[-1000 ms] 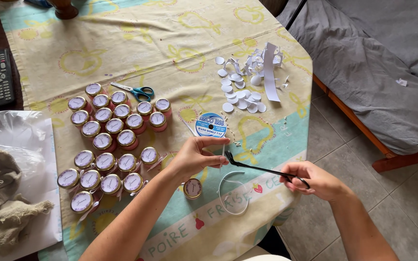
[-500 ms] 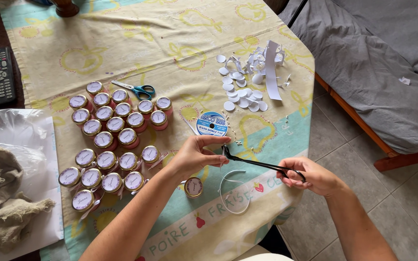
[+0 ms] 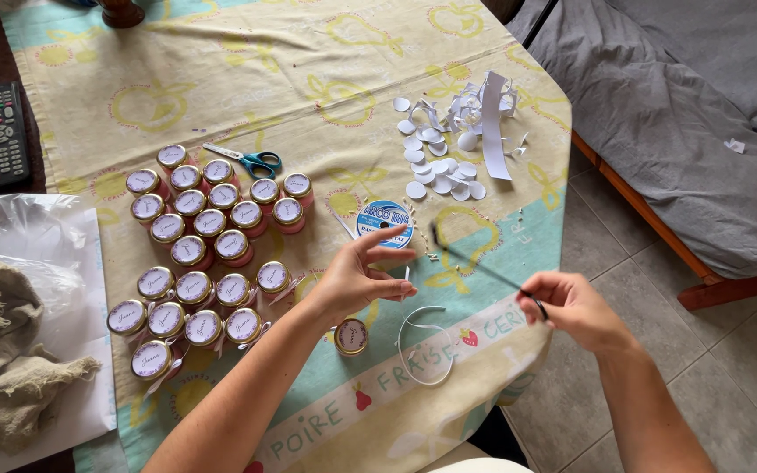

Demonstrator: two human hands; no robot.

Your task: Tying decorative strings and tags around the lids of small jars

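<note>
Head view: the left hand (image 3: 357, 280) hovers over the table (image 3: 247, 70) with fingers spread apart, gripping nothing, just beside the ribbon spool (image 3: 385, 219). The right hand (image 3: 571, 307) has its fingers pinched shut on one end of a thin dark tool (image 3: 484, 270), possibly tweezers or a blurred strand; the blur hides which.

A loop of white ribbon (image 3: 424, 346) lies on the cloth between the hands, and one lone jar (image 3: 351, 336) stands near the left wrist, seemingly not yet ribboned. The two clusters of labelled jars (image 3: 212, 219) look finished, so most of the work seems done. Cut paper discs (image 3: 444, 158) and scissors (image 3: 251, 160) lie farther off.

Half a second ago the left hand touched the tool's near end; now it has let go and opened.
</note>
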